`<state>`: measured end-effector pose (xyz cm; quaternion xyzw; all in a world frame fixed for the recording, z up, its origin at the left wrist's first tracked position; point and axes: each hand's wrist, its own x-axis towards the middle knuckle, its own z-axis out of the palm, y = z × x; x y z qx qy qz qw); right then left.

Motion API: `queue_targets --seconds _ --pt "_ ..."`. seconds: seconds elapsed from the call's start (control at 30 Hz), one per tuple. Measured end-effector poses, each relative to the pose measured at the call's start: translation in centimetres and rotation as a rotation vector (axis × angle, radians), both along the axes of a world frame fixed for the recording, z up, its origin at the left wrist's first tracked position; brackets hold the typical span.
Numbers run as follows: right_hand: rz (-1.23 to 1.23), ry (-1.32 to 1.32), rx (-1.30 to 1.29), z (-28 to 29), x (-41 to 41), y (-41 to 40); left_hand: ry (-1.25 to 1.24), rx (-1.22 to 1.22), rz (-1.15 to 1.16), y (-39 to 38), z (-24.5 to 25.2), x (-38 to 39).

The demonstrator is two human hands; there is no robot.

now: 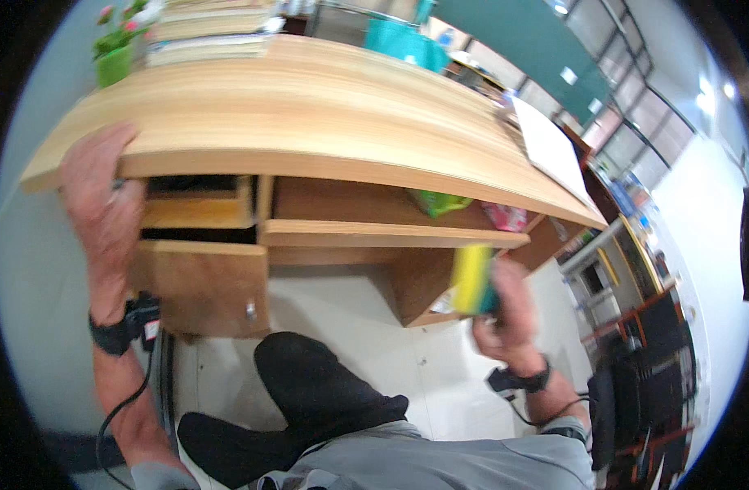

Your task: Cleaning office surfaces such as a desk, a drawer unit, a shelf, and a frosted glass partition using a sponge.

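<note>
My left hand [102, 177] rests on the front left corner of a light wooden desk [325, 116], its fingers over the edge. Whether it also holds a small thing at the drawer side cannot be told. In front of my body, right of the middle, my right hand [509, 309] is shut on a yellow and green sponge [471, 278], blurred and held upright below the desk shelf. Under the desk top at the left, a wooden drawer [193, 211] sits above a cabinet door [209, 288].
A green potted plant [114, 64] and a stack of books [212, 37] stand at the desk's back left. A white board or sheet [552, 147] lies at the right end. Bags [438, 202] sit on the open shelf. Black chairs [643, 367] stand at the right.
</note>
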<state>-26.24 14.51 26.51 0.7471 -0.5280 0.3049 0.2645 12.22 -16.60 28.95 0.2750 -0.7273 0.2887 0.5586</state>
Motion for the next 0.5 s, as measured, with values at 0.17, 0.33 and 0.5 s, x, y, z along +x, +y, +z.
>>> queue_targets --seconds 0.17,0.33,0.5 --pt "-0.228 -0.130 -0.256 11.1 -1.6 -2.8 0.031 -0.023 -0.037 0.9 1.3 -0.4" --pt "-0.442 -0.320 0.309 14.8 -8.5 -6.2 0.053 -0.011 -0.035 0.6 0.7 -0.7" --pt "-0.479 -0.191 0.377 13.8 -12.1 -7.2 0.025 -0.042 -0.028 0.7 1.0 -0.6"
